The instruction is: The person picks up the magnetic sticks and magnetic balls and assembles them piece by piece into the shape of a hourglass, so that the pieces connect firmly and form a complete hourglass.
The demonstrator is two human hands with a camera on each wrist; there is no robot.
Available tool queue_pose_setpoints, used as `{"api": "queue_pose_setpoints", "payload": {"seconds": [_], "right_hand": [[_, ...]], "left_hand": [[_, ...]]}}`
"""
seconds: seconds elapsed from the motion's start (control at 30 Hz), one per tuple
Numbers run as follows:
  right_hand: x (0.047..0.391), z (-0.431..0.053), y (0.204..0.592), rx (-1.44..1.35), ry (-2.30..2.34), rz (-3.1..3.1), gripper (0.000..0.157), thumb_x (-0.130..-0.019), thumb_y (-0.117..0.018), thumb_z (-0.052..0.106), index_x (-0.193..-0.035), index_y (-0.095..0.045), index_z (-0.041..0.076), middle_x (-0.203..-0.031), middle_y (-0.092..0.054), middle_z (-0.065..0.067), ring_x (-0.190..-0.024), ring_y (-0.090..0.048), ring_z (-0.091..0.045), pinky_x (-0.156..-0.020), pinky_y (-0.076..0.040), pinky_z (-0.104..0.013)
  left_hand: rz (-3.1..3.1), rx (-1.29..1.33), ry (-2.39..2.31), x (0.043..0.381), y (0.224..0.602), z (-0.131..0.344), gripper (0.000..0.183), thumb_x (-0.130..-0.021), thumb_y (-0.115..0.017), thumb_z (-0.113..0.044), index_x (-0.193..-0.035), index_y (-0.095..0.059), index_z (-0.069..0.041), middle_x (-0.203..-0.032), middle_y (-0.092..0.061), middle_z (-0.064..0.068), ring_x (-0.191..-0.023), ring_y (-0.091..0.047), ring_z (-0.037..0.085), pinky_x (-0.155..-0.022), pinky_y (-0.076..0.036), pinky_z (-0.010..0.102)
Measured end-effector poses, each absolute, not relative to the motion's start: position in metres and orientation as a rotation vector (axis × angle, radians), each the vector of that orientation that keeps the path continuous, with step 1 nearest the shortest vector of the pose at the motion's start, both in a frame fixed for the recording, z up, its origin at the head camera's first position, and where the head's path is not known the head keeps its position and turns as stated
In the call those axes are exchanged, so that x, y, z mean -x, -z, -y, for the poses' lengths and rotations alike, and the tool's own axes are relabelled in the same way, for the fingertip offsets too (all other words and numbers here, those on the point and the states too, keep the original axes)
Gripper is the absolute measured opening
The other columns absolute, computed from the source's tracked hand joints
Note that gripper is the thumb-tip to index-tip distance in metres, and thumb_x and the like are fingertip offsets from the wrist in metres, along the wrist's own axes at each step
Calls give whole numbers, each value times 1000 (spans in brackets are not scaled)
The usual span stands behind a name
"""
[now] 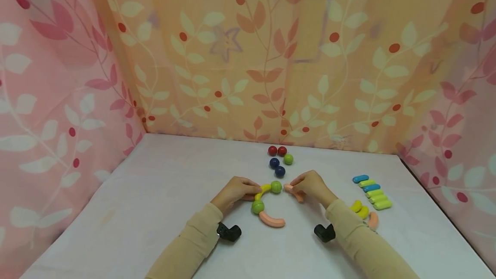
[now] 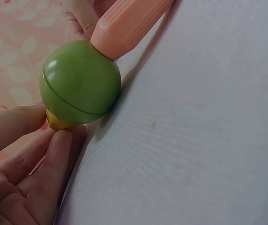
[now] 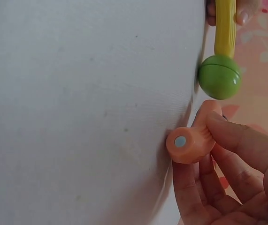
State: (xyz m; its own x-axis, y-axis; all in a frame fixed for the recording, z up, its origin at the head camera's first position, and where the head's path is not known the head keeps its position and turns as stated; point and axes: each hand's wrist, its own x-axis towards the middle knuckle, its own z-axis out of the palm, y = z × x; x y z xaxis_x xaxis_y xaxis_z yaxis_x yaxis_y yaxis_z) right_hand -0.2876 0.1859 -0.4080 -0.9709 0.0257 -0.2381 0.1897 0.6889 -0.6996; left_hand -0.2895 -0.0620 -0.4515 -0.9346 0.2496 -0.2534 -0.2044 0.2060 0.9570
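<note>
My left hand [image 1: 234,193] pinches a yellow curved stick [image 1: 265,189] between thumb and fingers. One green ball [image 1: 276,187] sits at its far end and another green ball [image 1: 257,206] at its near end. From the near ball a peach curved stick [image 1: 272,220] runs to the right along the table, forming an open arc. My right hand [image 1: 313,186] grips a second peach curved stick [image 3: 197,140], with a pale round disc showing on its end. In the right wrist view, that stick's other end is close to the far green ball [image 3: 219,77], a small gap between them.
Beyond the hands lie two red balls [image 1: 272,150], a loose green ball [image 1: 288,159] and two dark blue balls [image 1: 274,162]. At the right is a row of short blue and lime sticks [image 1: 381,205], with yellow curved sticks [image 1: 363,212] and a peach one [image 1: 373,219] by the right sleeve.
</note>
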Motion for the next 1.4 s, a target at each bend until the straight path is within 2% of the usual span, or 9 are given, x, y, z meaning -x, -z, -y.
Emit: {"api": "queue_pose_setpoints", "payload": {"seconds": [0.17,0.33,0.43,0.6,0.9,1.07,1.27,1.4], "right_hand": [[290,-184,413,-169,1152,-2696,20,-80,-79,12,-98,-77,2,-101,-72,-9,-81,-58,-15,-65,-47,-21],[292,-186,416,-170,1164,-2693,20,-83,-77,14,-101,-78,5,-112,-71,-11,-96,-56,-19,-79,-48,-26],[292,-188,417,-167,1176,-2681,20,-84,-76,14,-103,-78,6,-116,-71,-12,-100,-55,-21,-81,-48,-29],[291,-190,418,-153,1209,-2649,23,-84,-75,13,-106,-77,5,-111,-72,-10,-95,-57,-19,-75,-48,-24],[286,-192,416,-116,1244,-2538,24,-79,-77,5,-103,-74,-1,-86,-72,-4,-72,-62,-11,-68,-55,-24],[289,-186,416,-107,1240,-2561,24,-79,-75,6,-102,-75,2,-87,-71,-2,-75,-58,-12,-67,-51,-22],[294,-183,417,-62,1311,-2527,27,-83,-74,9,-110,-74,3,-104,-73,-7,-85,-62,-11,-77,-53,-24],[294,-182,417,-51,1297,-2523,30,-81,-77,8,-111,-74,3,-107,-72,-7,-86,-61,-12,-78,-54,-25]], "left_hand": [[-2138,-43,-1761,289,451,60,25,-86,-77,-15,-105,-74,1,-102,-73,11,-79,-68,10,-77,-60,26],[-2137,-57,-1755,292,450,60,25,-86,-77,-15,-105,-74,1,-102,-72,11,-79,-67,10,-78,-60,26],[-2137,-76,-1755,291,448,61,25,-86,-77,-14,-106,-74,2,-101,-72,11,-78,-67,10,-78,-61,27],[-2132,-83,-1732,290,445,64,26,-86,-77,-15,-106,-74,2,-96,-72,9,-76,-66,10,-76,-61,27],[-2135,-150,-1562,290,438,75,24,-86,-76,-15,-106,-74,-2,-89,-72,6,-68,-64,9,-65,-58,20],[-2129,-178,-1552,289,436,77,26,-86,-76,-15,-107,-73,0,-89,-72,6,-69,-64,9,-67,-59,21],[-2139,-261,-1597,291,440,74,36,-86,-76,-19,-116,-69,-1,-107,-73,6,-82,-65,10,-78,-58,25],[-2172,-273,-1548,292,439,74,37,-85,-77,-18,-117,-69,-2,-105,-74,7,-82,-66,11,-79,-59,27]]}}
